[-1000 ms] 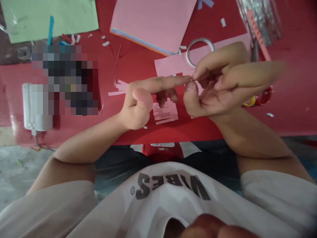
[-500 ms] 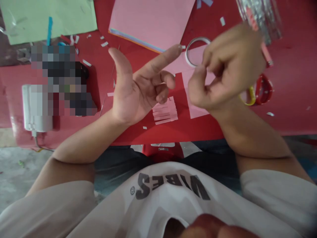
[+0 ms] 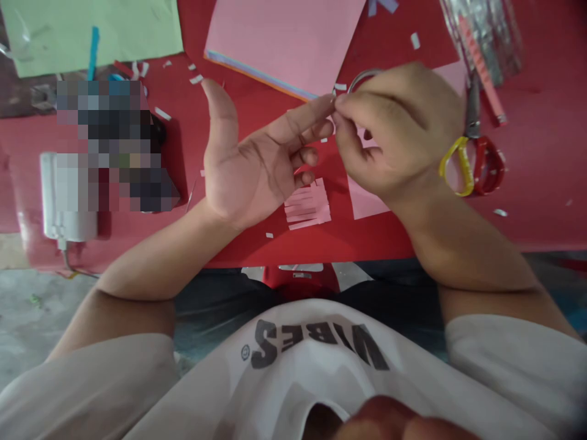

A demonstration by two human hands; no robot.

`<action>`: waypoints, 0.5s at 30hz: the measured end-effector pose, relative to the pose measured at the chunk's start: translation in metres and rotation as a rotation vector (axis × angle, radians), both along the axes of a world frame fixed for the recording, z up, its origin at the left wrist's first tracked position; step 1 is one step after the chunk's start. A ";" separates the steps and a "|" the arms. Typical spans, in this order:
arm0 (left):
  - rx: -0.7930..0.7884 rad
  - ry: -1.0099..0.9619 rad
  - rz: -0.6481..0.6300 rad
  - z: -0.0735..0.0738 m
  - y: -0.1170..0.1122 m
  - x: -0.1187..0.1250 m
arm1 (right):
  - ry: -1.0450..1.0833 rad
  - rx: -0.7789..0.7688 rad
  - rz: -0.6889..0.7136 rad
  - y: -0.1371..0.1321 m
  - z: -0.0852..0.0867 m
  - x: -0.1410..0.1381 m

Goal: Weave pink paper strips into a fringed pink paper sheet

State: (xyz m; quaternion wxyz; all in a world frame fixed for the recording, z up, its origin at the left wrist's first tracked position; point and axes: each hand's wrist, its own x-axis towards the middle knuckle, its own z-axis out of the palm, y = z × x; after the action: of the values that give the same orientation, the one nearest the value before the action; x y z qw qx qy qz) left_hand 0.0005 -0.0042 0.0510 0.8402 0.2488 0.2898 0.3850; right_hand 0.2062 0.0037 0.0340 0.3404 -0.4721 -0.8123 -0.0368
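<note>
My left hand point(image 3: 263, 156) is palm up over the red table, thumb spread, index finger stretched out and the other fingers partly curled. My right hand point(image 3: 398, 128) pinches thumb and forefinger together at the left index fingertip; what lies between them is too small to make out. Below my left fingers lies a piece of pink paper cut into a fringe point(image 3: 308, 205). A roll of tape point(image 3: 362, 76) is partly hidden behind my right hand. Under that hand a pink sheet point(image 3: 367, 198) shows in part.
Scissors point(image 3: 472, 165) with yellow and red handles and a pink cutter-like stick point(image 3: 481, 70) lie at right. A stack of coloured paper point(image 3: 284, 43) is at the back, a green sheet point(image 3: 92, 30) at far left. A white power bank point(image 3: 68, 195) sits left. Paper scraps lie scattered.
My right hand has moved left, its pinched fingertips now meeting my left index fingertip. The scissors show more fully. My left hand has turned slightly, still outstretched.
</note>
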 end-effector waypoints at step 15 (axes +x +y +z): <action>0.199 0.153 0.061 -0.002 -0.002 0.004 | 0.363 -0.044 0.058 -0.009 -0.002 -0.012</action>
State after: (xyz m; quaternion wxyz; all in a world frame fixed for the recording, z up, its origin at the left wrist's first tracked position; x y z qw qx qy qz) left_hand 0.0050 -0.0062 0.0490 0.7748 0.3507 0.3208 0.4169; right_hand 0.1945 -0.0051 0.0322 0.4720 -0.4546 -0.7514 0.0767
